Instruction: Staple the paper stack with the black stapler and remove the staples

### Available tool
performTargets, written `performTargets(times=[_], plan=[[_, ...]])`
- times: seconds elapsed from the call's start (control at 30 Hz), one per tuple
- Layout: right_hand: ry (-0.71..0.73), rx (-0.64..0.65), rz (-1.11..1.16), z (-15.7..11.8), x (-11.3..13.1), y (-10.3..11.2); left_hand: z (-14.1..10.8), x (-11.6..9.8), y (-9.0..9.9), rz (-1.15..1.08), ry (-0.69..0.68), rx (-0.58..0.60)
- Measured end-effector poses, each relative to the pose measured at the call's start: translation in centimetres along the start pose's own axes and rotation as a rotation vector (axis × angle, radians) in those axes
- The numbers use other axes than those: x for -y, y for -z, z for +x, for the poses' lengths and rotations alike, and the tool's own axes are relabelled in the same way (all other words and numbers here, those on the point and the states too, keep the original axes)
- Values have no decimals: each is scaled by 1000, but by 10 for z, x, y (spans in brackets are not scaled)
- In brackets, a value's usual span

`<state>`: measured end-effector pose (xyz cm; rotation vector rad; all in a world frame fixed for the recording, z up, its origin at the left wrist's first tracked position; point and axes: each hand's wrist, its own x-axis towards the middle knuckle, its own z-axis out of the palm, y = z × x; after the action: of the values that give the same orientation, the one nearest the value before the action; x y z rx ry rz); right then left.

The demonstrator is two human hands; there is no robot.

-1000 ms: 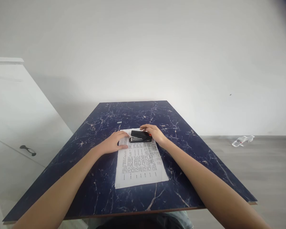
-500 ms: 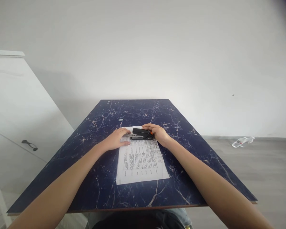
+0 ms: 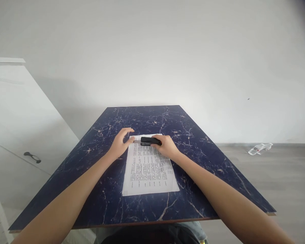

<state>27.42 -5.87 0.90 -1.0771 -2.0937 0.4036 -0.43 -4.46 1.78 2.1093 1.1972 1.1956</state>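
Note:
Printed paper sheets [image 3: 149, 173] lie on the dark blue marbled table [image 3: 193, 200]. Over their far part is a black stapler [image 3: 146, 140], its front pointing left, with my right hand [image 3: 167, 146] closed round its rear end. A thin metal part [image 3: 137, 141] sticks out from the stapler's front. My left hand [image 3: 121, 142] is at the upper left edge of the sheets, thumb and fingers apart, the thumb tip near the metal part. Whether the thumb touches that part is hard to tell.
At the left stands a white cabinet [image 3: 20, 112] with a dark handle [image 3: 32, 157]. A crumpled clear plastic item [image 3: 259, 148] lies on the grey floor at the right. Behind the table rises a pale wall.
My left hand has shifted left and its fingers have lifted and spread. My right hand now wraps round the stapler's rear. The small grey piece beyond the sheets no longer shows.

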Motion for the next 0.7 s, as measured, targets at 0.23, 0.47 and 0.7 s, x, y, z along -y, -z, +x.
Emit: performTargets(times=[0.23,0.47,0.7], plan=[[514,-130,-384,-5,18,-3,-2,1,-16,-871,494,28],[508,76,-240,-6,32,1,-4,8,-19,-823,514,98],[-83,-214,-16,-2,21,-3,-5,7,-8,-558,547,-69]])
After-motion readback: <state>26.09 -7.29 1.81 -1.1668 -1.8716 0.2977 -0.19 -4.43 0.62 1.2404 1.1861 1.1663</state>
